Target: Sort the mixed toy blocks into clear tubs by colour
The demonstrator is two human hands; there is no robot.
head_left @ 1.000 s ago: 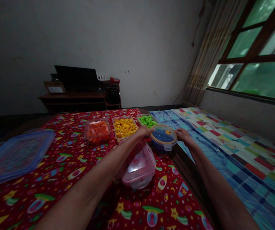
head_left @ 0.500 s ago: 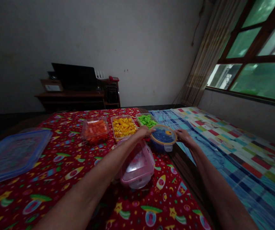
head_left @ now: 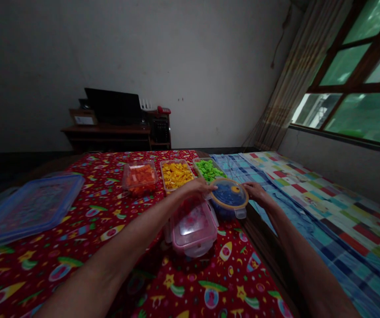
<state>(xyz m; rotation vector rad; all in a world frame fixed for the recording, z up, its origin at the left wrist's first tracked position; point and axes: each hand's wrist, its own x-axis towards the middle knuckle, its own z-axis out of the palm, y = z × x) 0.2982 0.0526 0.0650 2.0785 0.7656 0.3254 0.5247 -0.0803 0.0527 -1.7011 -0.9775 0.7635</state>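
Observation:
A round lidded food container (head_left: 227, 212) with blue contents is on the right side of the table; its clear lid has a tan rim and a yellow-orange plug. My left hand (head_left: 200, 187) is on its left edge, thumb or finger reaching onto the rim. My right hand (head_left: 255, 193) grips the opposite edge, fingertips partly hidden. A side clasp (head_left: 241, 213) sticks out at the near right of the lid. Close by on the near left lies a pink-lidded rectangular box (head_left: 194, 229), partly behind my left forearm.
Clear boxes of orange (head_left: 140, 176), yellow (head_left: 177, 174) and green pieces (head_left: 208, 169) stand in a row beyond. A large blue-rimmed lid (head_left: 34, 207) lies left on the red patterned cloth (head_left: 110, 256). A bed with checked covers (head_left: 295, 194) adjoins the right edge.
The round container has turned slightly between my hands, its near clasp shifting toward the right. Both hands remain at its sides. The view has swung a little left.

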